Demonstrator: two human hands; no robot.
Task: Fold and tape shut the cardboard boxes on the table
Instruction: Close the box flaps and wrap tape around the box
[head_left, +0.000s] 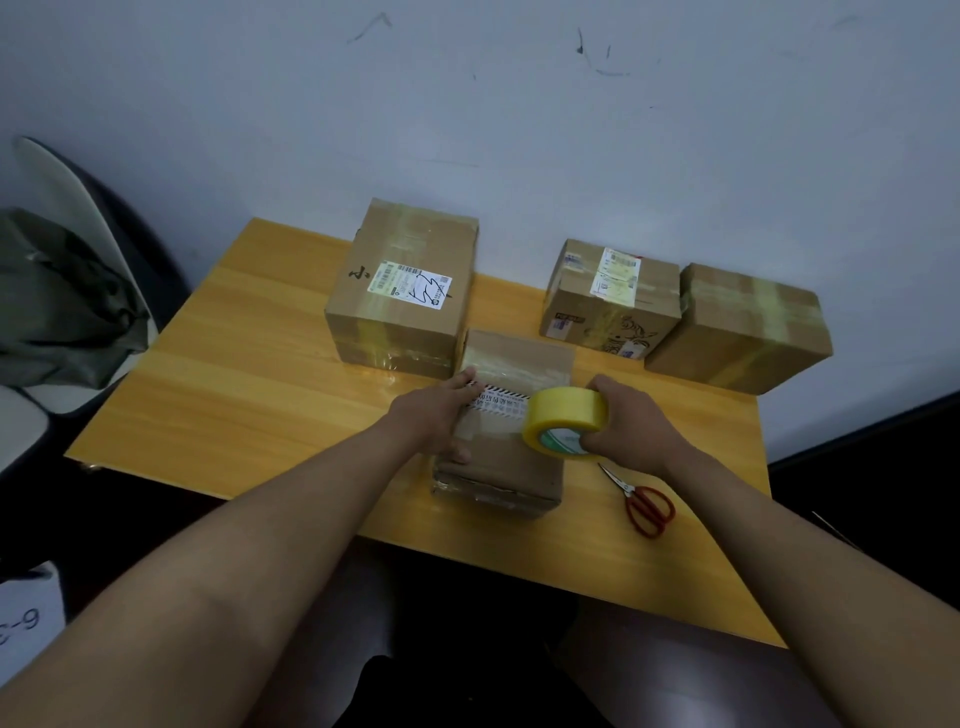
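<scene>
A small brown cardboard box (511, 457) lies near the front middle of the wooden table (260, 405), its flaps folded down. My left hand (441, 410) lies flat on the box's top left, fingers pressing the tape end down. My right hand (631, 423) grips a roll of yellow tape (563, 418) held over the box's right side, with a clear strip stretched across the top between my hands. Three taped boxes stand behind: a large one (405, 291), a labelled one (608, 296) and one at the far right (737, 327).
Red-handled scissors (644, 501) lie on the table to the right of the small box. A chair with dark green cloth (62, 296) stands at the left. A white wall rises right behind the table. Dark floor lies beyond the right edge.
</scene>
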